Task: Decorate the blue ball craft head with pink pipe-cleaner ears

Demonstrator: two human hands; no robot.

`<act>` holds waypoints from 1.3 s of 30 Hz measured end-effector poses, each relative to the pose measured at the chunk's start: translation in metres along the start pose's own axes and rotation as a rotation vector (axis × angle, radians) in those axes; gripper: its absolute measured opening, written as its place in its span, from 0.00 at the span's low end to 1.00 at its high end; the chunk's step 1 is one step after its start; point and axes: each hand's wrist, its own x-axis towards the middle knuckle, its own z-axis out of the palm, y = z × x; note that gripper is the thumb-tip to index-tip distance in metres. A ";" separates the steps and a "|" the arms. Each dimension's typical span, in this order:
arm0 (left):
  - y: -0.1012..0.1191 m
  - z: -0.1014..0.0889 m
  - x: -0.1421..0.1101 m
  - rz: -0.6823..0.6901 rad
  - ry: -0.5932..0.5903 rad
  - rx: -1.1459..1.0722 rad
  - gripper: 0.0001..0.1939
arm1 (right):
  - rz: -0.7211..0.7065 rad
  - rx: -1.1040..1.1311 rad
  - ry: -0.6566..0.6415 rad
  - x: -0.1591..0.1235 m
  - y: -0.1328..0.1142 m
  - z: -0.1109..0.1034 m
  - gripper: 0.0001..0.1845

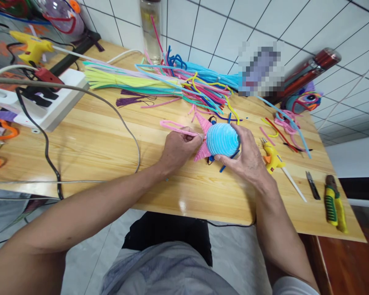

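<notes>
Over the middle of the wooden table, my right hand (246, 153) is wrapped round a blue ball wound from pipe cleaners (222, 140). Two pink pointed pieces (203, 152) stick out from the ball's left side, with small dark blue bits showing near its edges. My left hand (182, 146) pinches a looped pink pipe cleaner (175, 126) close to where the pink points meet the ball. Its loop trails out to the left above my fingers. Whether the pinched end is fixed to the ball is hidden by my fingertips.
Bundles of coloured pipe cleaners (135, 80) lie along the back. At right are a yellow glue gun (274, 157), a craft knife (312, 185) and green-yellow pliers (334, 205). A power strip (64, 96) with cables and another glue gun (30, 47) occupy the left; a glass bottle (150, 37) stands behind.
</notes>
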 end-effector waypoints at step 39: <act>0.000 -0.001 0.001 -0.005 -0.012 -0.004 0.14 | -0.002 0.047 -0.012 -0.001 0.003 0.005 0.61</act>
